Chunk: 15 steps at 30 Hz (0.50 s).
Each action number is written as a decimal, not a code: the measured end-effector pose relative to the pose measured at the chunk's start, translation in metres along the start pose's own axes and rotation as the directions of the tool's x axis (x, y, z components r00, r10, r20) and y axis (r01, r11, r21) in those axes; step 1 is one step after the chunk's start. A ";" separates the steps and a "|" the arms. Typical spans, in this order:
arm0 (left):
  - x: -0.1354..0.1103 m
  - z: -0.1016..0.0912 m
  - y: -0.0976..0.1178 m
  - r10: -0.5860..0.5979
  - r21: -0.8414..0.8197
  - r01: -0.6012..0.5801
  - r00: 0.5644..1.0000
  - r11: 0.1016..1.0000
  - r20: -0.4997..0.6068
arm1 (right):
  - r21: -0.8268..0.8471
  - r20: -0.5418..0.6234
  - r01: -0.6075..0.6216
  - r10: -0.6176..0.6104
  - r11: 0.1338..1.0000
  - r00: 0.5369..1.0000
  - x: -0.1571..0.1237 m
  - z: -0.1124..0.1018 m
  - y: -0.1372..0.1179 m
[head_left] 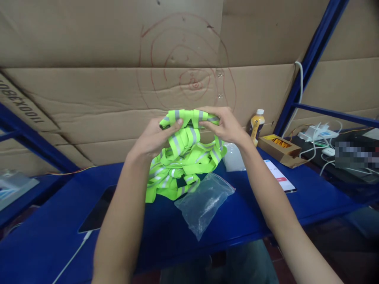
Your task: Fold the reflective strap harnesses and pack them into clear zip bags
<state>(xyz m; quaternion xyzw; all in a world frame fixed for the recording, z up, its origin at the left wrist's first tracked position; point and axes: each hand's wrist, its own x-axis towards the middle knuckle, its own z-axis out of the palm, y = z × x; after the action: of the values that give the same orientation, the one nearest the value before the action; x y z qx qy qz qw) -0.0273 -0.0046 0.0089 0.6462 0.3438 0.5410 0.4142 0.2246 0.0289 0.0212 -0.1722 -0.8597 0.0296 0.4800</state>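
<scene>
Bunched neon-yellow reflective straps point(183, 157) with silver stripes lie in a heap on the blue table, and part of them is lifted up in front of me. My left hand point(156, 136) is closed on the left side of the lifted straps, thumb on the near face. Gripping their right side, my right hand point(223, 124) has its thumb and fingers pressed together over the band. Just in front of the heap lies a clear zip bag point(205, 203), which looks flat. A whitish plastic packet point(233, 157) sits behind my right forearm, partly hidden.
To the right are a yellow-labelled bottle point(257, 124), an open cardboard box point(280, 149) and a lit phone point(280, 175). A dark tablet-like device point(97, 211) with a white cable lies left. Cardboard panels point(118, 90) with red circles stand behind, between blue posts point(310, 47).
</scene>
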 end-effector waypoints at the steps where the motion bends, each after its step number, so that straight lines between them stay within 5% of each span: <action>1: -0.001 0.000 0.002 -0.035 -0.025 0.035 0.999 0.999 0.011 | -0.007 -0.027 0.029 -0.029 1.000 0.999 0.000 0.002 0.001; 7: 0.004 0.000 0.012 -0.114 -0.145 0.106 0.992 0.984 -0.048 | -0.100 -0.029 0.149 -0.153 0.984 0.988 0.002 0.014 0.004; 11: 0.006 -0.001 0.013 -0.025 -0.130 0.004 0.986 0.991 -0.163 | -0.065 0.012 0.171 -0.171 0.983 0.985 0.005 0.014 -0.001; 15: -0.002 0.002 0.018 0.155 0.062 -0.148 0.979 0.987 -0.130 | 0.029 0.041 0.092 -0.093 0.995 0.995 0.003 0.005 -0.001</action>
<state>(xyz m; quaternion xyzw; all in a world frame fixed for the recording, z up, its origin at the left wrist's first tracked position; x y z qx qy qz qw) -0.0259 -0.0143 0.0244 0.6433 0.3347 0.6039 0.3308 0.2188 0.0298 0.0211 -0.1252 -0.8761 0.0226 0.4650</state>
